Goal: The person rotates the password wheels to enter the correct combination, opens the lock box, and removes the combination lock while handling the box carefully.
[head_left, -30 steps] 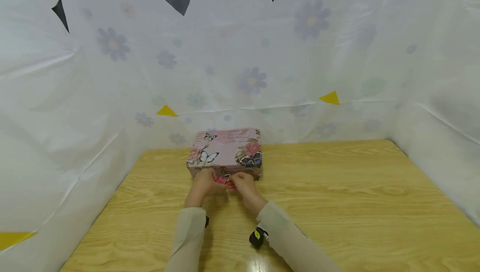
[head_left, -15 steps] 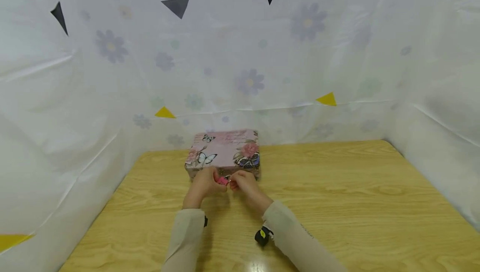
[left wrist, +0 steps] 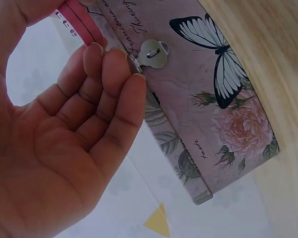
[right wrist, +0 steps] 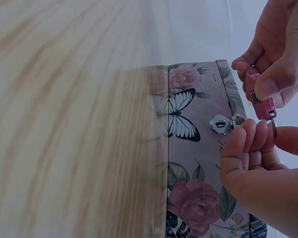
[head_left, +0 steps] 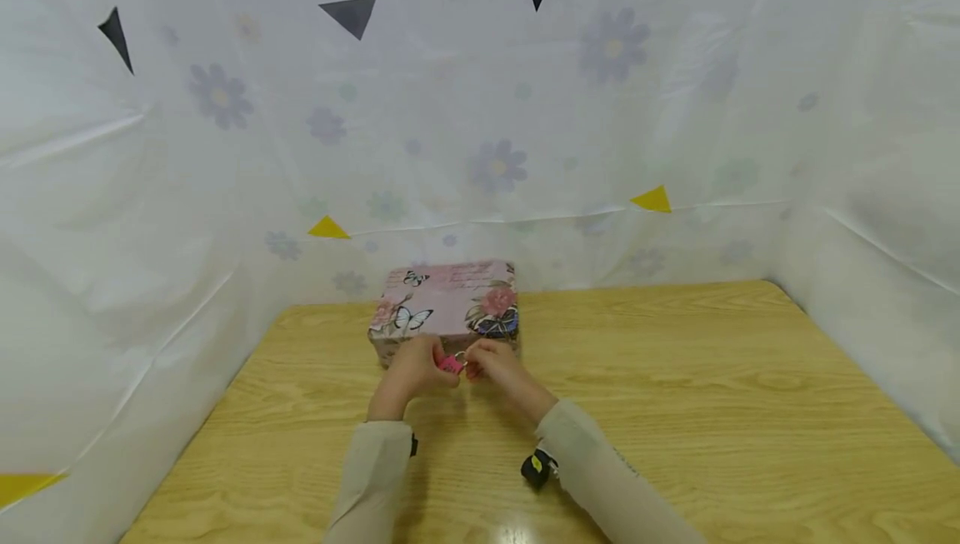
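Observation:
A pink combination padlock (head_left: 451, 364) is held between my hands, just in front of a pink floral box (head_left: 442, 302). My left hand (head_left: 412, 371) grips the padlock's body with thumb and fingers; number wheels show on its side in the right wrist view. With thumb and fingers my right hand (head_left: 504, 373) pinches the metal shackle (right wrist: 273, 119), partly hidden by the fingertips. On the box front, the silver hasp (left wrist: 153, 57) lies over its staple, and no shackle passes through it. The box lid is closed.
The box stands on a wood-grain table (head_left: 675, 411), near its back edge. White flower-printed sheeting (head_left: 495, 111) hangs behind and at both sides. A black wrist camera (head_left: 536, 469) sits below the right sleeve.
Both hands have shifted slightly to the right and away from the box with the padlock. More of the pink body and shackle shows between them. The box stays in place.

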Motion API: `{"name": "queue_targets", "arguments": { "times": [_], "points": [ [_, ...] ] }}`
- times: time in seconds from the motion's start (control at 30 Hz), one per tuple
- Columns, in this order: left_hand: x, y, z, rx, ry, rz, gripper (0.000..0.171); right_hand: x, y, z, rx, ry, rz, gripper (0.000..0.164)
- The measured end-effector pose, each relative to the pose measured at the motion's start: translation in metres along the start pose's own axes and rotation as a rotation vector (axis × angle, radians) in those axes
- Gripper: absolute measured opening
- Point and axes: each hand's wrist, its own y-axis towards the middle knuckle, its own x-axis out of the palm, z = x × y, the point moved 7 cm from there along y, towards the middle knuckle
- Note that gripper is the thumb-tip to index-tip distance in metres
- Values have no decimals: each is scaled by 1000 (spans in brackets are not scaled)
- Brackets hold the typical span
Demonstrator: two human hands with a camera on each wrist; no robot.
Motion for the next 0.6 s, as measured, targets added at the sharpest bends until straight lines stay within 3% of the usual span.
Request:
{"name": "queue_targets", "arguments": {
  "times": [0.47,0.6],
  "points": [
    [6,0,13,66,25,3,30,-12,0,-1,10,-39,-86,16],
    [8,1,16,77,-3,35,31,-19,-2,-3,0,-70,-60,20]
  ]
}}
